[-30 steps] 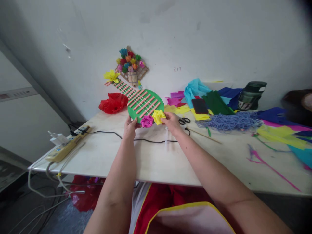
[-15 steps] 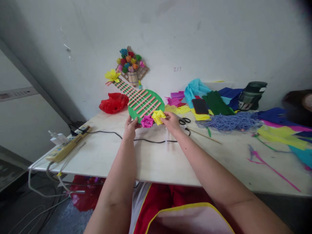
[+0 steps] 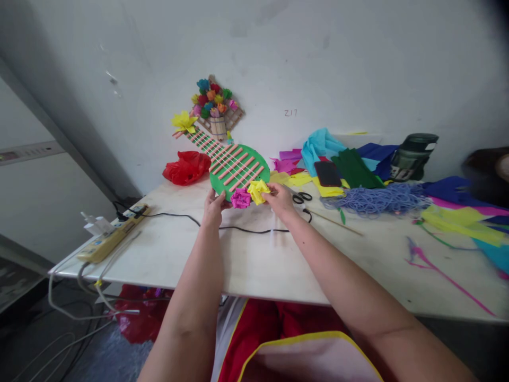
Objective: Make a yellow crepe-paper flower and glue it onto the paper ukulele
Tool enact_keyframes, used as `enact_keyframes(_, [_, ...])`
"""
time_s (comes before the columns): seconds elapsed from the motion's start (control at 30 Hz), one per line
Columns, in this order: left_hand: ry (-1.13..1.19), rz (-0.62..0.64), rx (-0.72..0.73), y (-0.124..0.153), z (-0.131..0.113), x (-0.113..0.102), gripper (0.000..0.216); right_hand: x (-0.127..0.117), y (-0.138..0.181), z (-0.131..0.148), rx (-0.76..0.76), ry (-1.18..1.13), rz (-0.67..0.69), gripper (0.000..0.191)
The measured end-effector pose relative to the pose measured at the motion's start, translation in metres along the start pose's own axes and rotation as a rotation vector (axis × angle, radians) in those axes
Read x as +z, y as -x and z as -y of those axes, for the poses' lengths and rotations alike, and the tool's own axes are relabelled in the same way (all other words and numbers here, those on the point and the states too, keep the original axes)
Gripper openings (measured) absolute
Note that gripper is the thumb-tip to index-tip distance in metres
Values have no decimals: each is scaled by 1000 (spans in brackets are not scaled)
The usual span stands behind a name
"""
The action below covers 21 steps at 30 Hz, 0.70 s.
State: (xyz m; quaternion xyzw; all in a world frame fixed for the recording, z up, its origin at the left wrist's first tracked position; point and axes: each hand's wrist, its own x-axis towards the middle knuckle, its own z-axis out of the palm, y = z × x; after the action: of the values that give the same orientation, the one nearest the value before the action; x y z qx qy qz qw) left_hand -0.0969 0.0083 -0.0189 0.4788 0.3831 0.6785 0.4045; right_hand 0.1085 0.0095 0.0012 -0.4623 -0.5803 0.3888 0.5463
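Note:
A green craft lute (image 3: 260,161) with pink sticks and white strings is held up tilted above the table, its neck pointing to the upper left. My left hand (image 3: 214,208) grips its lower left edge. At the lower edge of the body sits a magenta paper flower (image 3: 240,198). Beside it is a yellow paper flower (image 3: 258,191), which my right hand (image 3: 277,200) pinches from the right; whether it is fixed to the lute I cannot tell. Another yellow flower (image 3: 184,122) shows at the neck's end.
Scissors (image 3: 302,197), a stick (image 3: 338,223), a phone (image 3: 327,174), blue-purple cords (image 3: 374,201) and coloured crepe paper (image 3: 322,143) lie to the right. A power strip (image 3: 113,236) is at left, its black cable crossing the table. Behind stand a red plastic bag (image 3: 186,168) and a flower decoration (image 3: 218,127).
Hardly anything differs. The whole view has shifted very slightly; both hands keep the same hold on the lute and the yellow flower.

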Motion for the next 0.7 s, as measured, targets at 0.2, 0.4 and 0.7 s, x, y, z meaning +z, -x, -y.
enact_keyframes(0.2, [-7, 14, 4, 1, -1, 1, 55, 2, 0, 0, 20, -35, -25, 41])
enact_keyframes(0.4, [0, 11, 15, 0, -1, 1, 55, 4, -1, -3, 12, -39, -77, 45])
enact_keyframes(0.7, [12, 22, 16, 1, -3, 2, 58, 6, 1, -1, 47, -220, -104, 45])
